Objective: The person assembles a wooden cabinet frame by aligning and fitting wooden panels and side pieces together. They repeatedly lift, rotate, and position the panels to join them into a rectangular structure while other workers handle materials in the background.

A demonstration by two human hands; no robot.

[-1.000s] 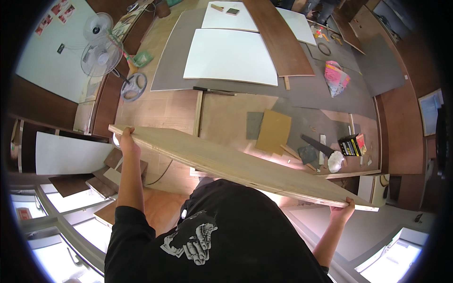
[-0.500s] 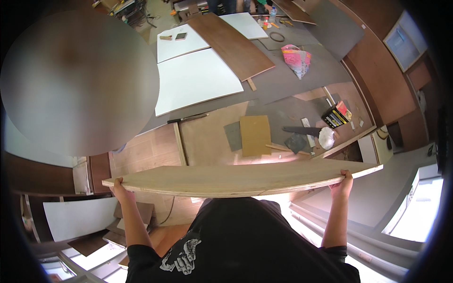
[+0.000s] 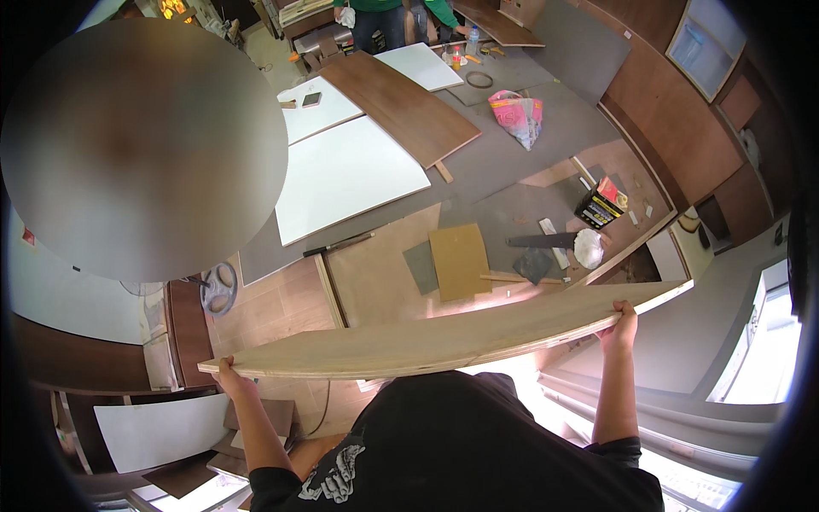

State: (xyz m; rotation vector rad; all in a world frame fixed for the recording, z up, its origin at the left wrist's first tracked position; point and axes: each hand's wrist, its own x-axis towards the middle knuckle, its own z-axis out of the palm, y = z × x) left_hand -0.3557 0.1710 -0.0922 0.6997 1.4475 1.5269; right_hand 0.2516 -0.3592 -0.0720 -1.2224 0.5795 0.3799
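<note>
A long, pale plywood board [image 3: 444,337] spans the space in front of my body, held up off the worktable. My left hand [image 3: 232,375] grips its left end, the thumb over the top edge and the other fingers hidden underneath. Close to the board's right end, my right hand [image 3: 624,320] is closed on the near edge in the same way. The board's left end sits lower in the picture than its right.
Ahead is a worktable bearing a white panel [image 3: 350,179], a brown board [image 3: 401,107], a pink bag [image 3: 518,118], a saw [image 3: 533,241], a black box [image 3: 600,207] and a cardboard piece [image 3: 461,260]. Across it stands a person in green [image 3: 384,7].
The board's left end has dropped lower in the picture with my left hand, tilting the board. My view has turned slightly, and more of the person across the table shows.
</note>
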